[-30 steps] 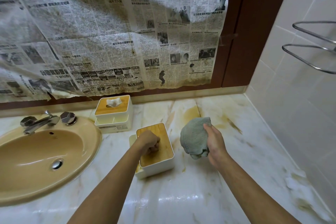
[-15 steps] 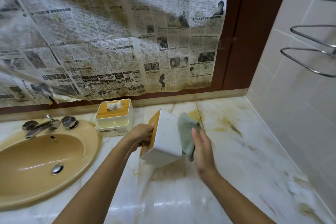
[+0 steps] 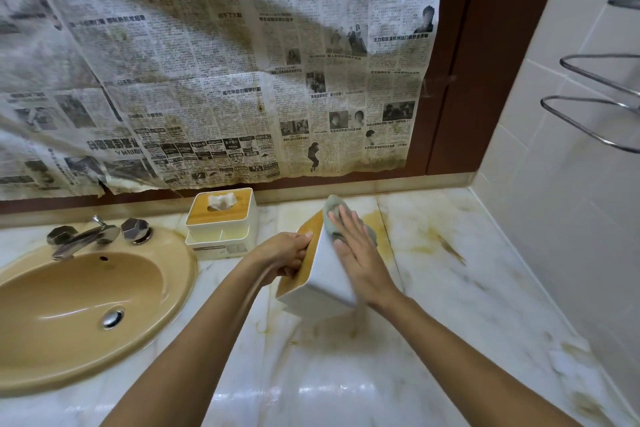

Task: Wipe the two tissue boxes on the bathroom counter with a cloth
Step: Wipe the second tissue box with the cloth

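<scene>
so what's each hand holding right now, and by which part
The left hand grips the tilted tissue box by its wooden lid side; right hand presses the cloth flat on its white wall.

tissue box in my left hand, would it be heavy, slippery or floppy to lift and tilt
Probably light: the left hand alone holds the tissue box tilted. Likely stiff: its white wall looks flat under the right hand pressing the grey cloth. Possibly slippery: that wall looks smooth, so a firm grip seems wise.
</scene>
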`<control>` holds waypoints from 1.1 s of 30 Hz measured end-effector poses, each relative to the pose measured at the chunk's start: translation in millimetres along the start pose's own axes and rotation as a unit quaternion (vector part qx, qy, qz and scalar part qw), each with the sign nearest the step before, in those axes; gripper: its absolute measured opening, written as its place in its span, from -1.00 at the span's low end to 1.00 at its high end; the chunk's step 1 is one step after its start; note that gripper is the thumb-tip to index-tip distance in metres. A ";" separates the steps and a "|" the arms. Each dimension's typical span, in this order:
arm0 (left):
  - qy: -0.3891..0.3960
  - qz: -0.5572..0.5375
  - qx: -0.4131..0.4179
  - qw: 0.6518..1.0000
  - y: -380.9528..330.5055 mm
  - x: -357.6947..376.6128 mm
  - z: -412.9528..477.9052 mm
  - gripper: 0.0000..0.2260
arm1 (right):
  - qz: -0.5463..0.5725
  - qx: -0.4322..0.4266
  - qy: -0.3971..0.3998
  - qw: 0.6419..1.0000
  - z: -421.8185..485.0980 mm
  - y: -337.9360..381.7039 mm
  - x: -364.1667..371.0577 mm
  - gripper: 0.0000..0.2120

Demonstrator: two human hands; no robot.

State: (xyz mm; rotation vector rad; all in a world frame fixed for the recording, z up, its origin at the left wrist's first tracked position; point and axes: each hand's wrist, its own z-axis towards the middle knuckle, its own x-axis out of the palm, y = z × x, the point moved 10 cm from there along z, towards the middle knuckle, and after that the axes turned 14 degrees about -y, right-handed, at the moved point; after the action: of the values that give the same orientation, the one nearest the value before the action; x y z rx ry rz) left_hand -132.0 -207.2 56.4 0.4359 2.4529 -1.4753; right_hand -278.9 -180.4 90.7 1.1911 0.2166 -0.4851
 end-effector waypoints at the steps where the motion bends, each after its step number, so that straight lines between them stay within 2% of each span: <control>1: -0.001 -0.007 0.002 1.000 -0.4 -0.2 1.3 -0.65 | 0.004 0.002 0.008 1.000 2.7 1.3 0.7 -0.57; 5: -0.014 -0.011 0.020 1.000 -6.0 -8.7 6.6 -0.67 | -0.012 -0.093 0.073 0.993 -30.4 35.8 8.7 -0.55; 9: -0.012 0.026 0.039 0.999 -5.6 -15.5 9.6 -0.73 | -0.049 -0.197 0.154 0.967 -73.8 50.1 18.5 -0.53; 11: -0.005 0.024 0.041 0.999 -4.9 -12.9 7.6 -0.79 | -0.049 -0.194 0.140 0.970 -63.2 42.1 16.9 -0.53; 15: 0.016 -0.010 0.032 0.999 -5.4 -2.4 1.1 -0.65 | 0.006 -0.058 0.032 0.998 -3.7 16.9 -1.2 -0.53; 17: 0.013 -0.022 0.026 0.999 -4.9 -2.8 2.3 -0.64 | 0.015 -0.021 0.020 0.999 6.5 14.9 -3.9 -0.56; 20: -0.002 -0.026 0.040 0.999 -9.2 -10.5 4.3 -0.65 | -0.006 -0.093 0.076 0.993 -25.7 37.7 6.2 -0.55; 23: -0.015 0.014 0.051 0.998 -6.0 -17.5 7.5 -0.68 | -0.044 -0.191 0.157 0.968 -77.4 48.0 21.0 -0.53; 25: -0.012 0.024 0.047 0.999 -0.7 -16.9 8.8 -0.70 | -0.053 -0.216 0.165 0.961 -84.7 43.8 23.5 -0.53; 27: -0.003 0.021 0.052 0.998 -0.4 -12.9 7.2 -0.78 | -0.042 -0.193 0.138 0.971 -65.7 35.0 21.6 -0.53; 31: 0.007 -0.013 0.041 0.999 -3.2 -3.7 1.8 -0.67 | -0.011 -0.050 0.019 0.999 3.9 6.4 2.9 -0.56; 33: -0.002 -0.022 0.037 0.999 -4.2 -5.0 4.2 -0.67 | -0.003 -0.008 0.006 1.000 17.2 2.6 1.2 -0.58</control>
State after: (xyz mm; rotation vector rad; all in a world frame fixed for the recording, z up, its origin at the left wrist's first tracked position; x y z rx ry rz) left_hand -128.8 -213.5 59.7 0.3961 2.4242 -1.5879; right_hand -278.1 -195.9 98.7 1.1786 0.2348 -0.4809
